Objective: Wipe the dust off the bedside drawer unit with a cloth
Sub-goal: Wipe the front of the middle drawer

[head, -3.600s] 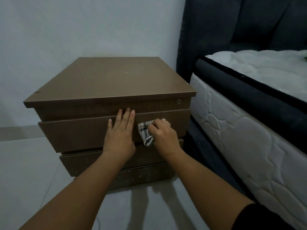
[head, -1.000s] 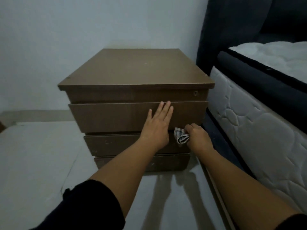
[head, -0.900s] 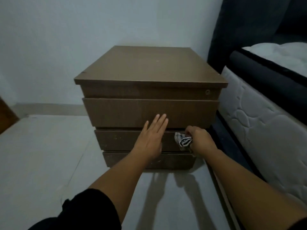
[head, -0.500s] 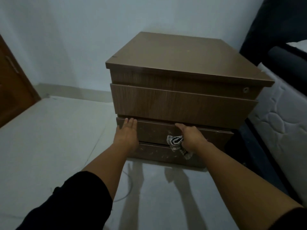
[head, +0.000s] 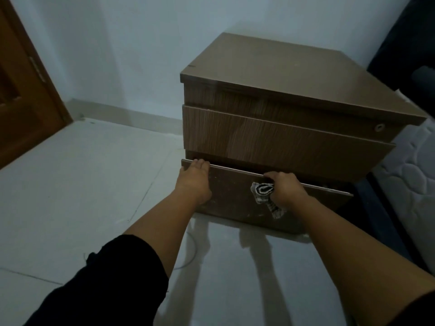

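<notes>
The brown wooden drawer unit (head: 270, 74) stands on the floor against the wall. Its second drawer front (head: 233, 191) is dusty and speckled and sticks out a little from under the top drawer (head: 270, 140). My left hand (head: 194, 182) grips the left end of that drawer's upper edge, fingers hooked over it. My right hand (head: 286, 189) holds a bunched checked cloth (head: 263, 191) against the drawer front, with its fingertips on the same upper edge. A tail of the cloth hangs below my palm.
A white quilted mattress (head: 414, 184) and a dark headboard (head: 404, 43) stand close to the unit's right side. A wooden door (head: 21, 95) is at the far left. Pale floor tiles (head: 82, 184) spread left of the unit, and a thin wire (head: 190, 257) lies below my left arm.
Both hands came down from the top drawer front to the second drawer's upper edge. That drawer now sticks out a little. My view swung left, bringing the door into sight.
</notes>
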